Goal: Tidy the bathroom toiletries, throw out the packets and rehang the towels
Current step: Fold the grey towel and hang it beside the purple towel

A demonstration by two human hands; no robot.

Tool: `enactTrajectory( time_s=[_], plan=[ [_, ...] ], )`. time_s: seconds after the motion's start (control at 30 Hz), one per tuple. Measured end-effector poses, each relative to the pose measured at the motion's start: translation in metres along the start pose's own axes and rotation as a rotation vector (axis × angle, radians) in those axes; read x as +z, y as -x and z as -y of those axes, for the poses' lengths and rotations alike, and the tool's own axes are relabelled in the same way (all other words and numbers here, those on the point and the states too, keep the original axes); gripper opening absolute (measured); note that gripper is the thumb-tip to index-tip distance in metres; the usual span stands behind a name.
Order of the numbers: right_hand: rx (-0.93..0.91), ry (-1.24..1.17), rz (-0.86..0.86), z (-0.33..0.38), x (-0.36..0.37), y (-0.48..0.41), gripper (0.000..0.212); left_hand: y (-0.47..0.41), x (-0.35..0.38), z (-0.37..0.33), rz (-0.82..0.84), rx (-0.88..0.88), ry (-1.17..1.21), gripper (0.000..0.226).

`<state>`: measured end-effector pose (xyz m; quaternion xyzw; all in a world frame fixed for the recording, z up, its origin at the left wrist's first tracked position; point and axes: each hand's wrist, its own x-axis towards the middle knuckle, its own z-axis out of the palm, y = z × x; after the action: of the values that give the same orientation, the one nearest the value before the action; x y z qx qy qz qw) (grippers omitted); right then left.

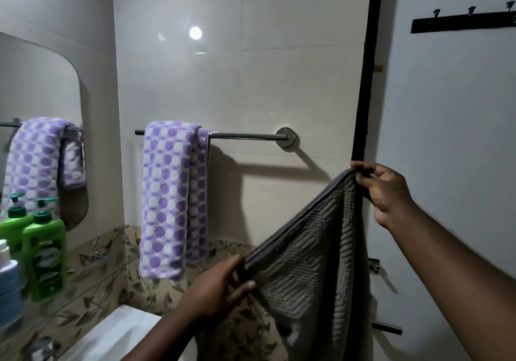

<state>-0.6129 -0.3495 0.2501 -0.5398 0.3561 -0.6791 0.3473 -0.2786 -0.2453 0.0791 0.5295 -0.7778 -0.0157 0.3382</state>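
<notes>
the person is standing before a pale tiled wall and is spreading a dark grey ribbed towel (pixel 315 249) between both hands, in front of and below a chrome wall-mounted towel bar (pixel 248 136). the right hand (pixel 382 190) is pinching the towel's upper corner, fingers closed tight on the hem, just below and to the right of the bar's round wall mount. the left hand (pixel 220 285) is gripping the lower corner of the same edge, thumb and fingers closed over the cloth, so that the hem is running taut on a slant between the two hands while the rest of the fabric is hanging loose toward the bottom of the view. a lilac and white spotted towel (pixel 173 201) is already hanging folded over the left part of the bar, and its reflection is showing in the rounded wall mirror (pixel 42 87). the right part of the bar is lying bare. two green pump bottles (pixel 42 254) are standing on the ledge at the left, one of them possibly a reflection, next to a blue and white bottle (pixel 8 279).

step in hand, as judged: rehanging the towels, with the second towel not yet on the bar. the next move is probably calling for levelling the held edge, lifting it above the bare stretch of bar, and draping the cloth over it, clear of the spotted towel.
</notes>
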Motion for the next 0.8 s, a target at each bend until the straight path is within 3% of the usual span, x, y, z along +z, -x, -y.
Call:
enactTrajectory(
  time_s=[0.1,0.33,0.43,0.57,0.67,0.8],
  plan=[
    [0.102,0.076,-0.099,-0.017,-0.009,0.002,0.029,-0.012,-0.027,0.006,-0.268,-0.058,0.21,0.043],
    [0.181,0.101,-0.125,-0.037,-0.01,0.012,0.025,-0.042,-0.067,-0.013,-0.47,-0.123,0.408,0.045],
    [0.175,0.058,-0.13,-0.039,-0.007,0.018,0.026,-0.051,-0.077,-0.015,-0.473,-0.179,0.517,0.048],
    [0.211,0.097,-0.026,-0.05,0.002,0.03,0.033,-0.055,-0.085,-0.005,-0.469,-0.285,0.467,0.073],
    [0.2,0.021,0.039,-0.053,0.007,0.037,0.041,-0.058,-0.09,-0.005,-0.501,-0.32,0.402,0.062],
    [0.162,-0.033,0.143,-0.042,0.017,0.049,0.035,-0.061,-0.103,-0.008,-0.404,-0.301,0.637,0.049]
  ],
)
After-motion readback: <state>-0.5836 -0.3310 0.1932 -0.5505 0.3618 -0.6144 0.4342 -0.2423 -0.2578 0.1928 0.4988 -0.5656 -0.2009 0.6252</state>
